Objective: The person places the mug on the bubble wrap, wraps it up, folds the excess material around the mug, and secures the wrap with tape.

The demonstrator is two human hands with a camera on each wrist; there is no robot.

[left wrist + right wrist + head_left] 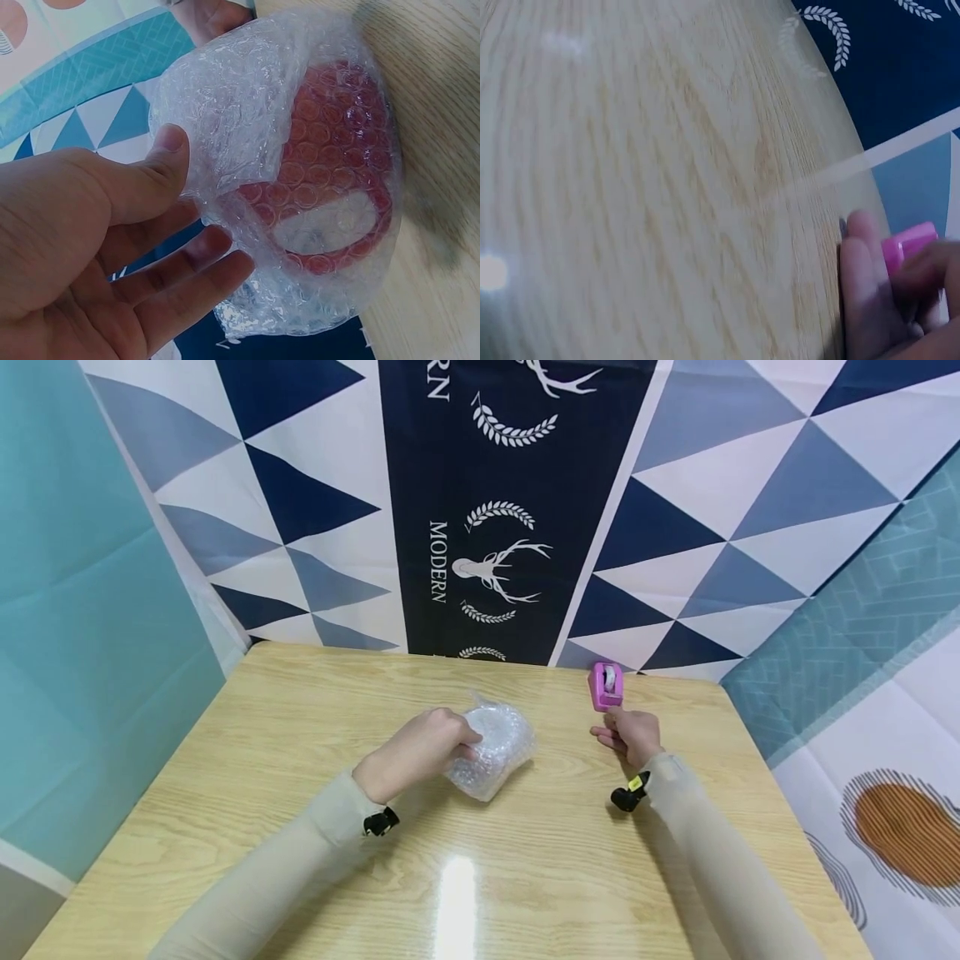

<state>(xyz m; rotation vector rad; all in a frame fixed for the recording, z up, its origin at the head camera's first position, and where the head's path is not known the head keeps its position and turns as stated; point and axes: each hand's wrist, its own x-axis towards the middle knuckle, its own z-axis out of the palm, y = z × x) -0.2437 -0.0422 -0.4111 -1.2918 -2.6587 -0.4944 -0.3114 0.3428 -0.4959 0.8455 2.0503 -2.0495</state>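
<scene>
Head view: left hand (423,747) pinches the bubble-wrapped bundle (497,745) on the side nearest it; bundle sits between the two hands, over the table (360,868). Right hand (633,737) is apart from the bundle, fingertips at the near end of the pink tape dispenser (598,691), which stands just beyond them with a tape roll (610,678) in it. Whether that hand grasps dispenser, tape or nothing: can't tell, the fingers hide the spot. Progress, my read: wrapping looks mostly done. Left wrist cam shows bubble wrap (225,105) around a red item (337,127), layers overlapping just beside the left thumb. Fastening looks like what's left: no tape visible on the wrap, no strip visible between right hand and bundle. Bundle's underside is hidden, so can't rule tape out there.
</scene>
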